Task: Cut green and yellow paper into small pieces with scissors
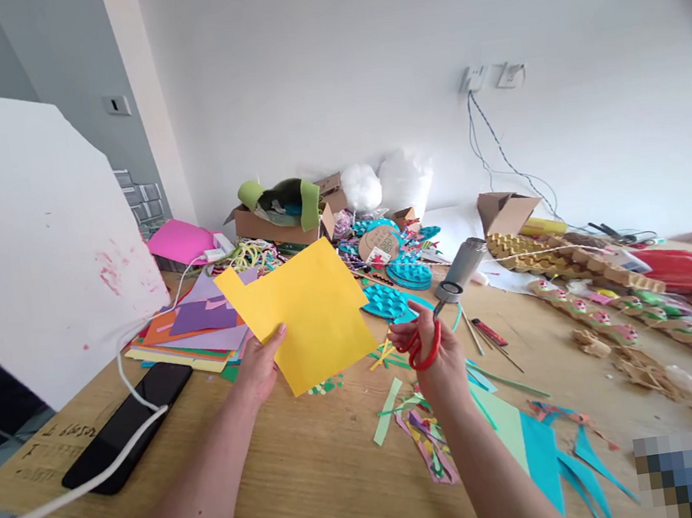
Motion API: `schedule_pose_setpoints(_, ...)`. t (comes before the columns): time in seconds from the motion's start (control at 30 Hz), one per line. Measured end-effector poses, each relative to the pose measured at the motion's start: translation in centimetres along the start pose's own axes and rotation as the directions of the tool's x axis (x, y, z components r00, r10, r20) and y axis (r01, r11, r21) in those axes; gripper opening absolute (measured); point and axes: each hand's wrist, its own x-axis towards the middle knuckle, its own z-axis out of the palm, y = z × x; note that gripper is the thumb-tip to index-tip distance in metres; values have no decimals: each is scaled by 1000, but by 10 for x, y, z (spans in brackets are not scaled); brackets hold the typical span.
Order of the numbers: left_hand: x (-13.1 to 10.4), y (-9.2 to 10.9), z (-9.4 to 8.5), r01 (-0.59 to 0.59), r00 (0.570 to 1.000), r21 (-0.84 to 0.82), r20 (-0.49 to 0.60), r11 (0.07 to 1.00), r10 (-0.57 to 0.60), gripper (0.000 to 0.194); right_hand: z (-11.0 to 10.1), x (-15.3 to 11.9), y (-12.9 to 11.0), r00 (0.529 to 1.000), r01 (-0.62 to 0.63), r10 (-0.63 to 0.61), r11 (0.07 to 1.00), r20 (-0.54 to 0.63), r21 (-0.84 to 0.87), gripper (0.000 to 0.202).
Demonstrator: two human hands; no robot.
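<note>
My left hand (pixel 263 363) is closed on the lower left edge of a sheet of yellow paper (pixel 308 315), thumb on its face. The sheet is held up above the table, with notches cut from its upper left and right edges. In my right hand (pixel 439 357) is a pair of scissors (pixel 426 346) with red handles, fingers through the loops. Just beyond the scissors is a silver cylinder (pixel 467 264) with a dark-ringed end; I cannot tell whether they touch. Strips of green paper (pixel 387 411) and mixed scraps (pixel 431 443) lie below, between my forearms.
A black phone (pixel 129 428) with a white cable (pixel 124 365) lies left, beside stacked coloured paper (pixel 201 316). A large white board (pixel 31 241) stands at far left. Behind are a cardboard box (pixel 278 224) and blue craft pieces (pixel 385 301). Egg-carton strips (pixel 576 263) lie right.
</note>
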Motion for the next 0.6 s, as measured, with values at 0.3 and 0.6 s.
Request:
schedule_pose_setpoints(0.3,-2,-1,-2,20,995,55,101,998,-26,50,-15,-4,28,987,-43,56,995,149,-89,42)
schedule_pose_setpoints(0.6,-2,-5,-5,105,977,191,166,976,-138,46,-10,-10,34,989,-74,80,996,122,-58,47)
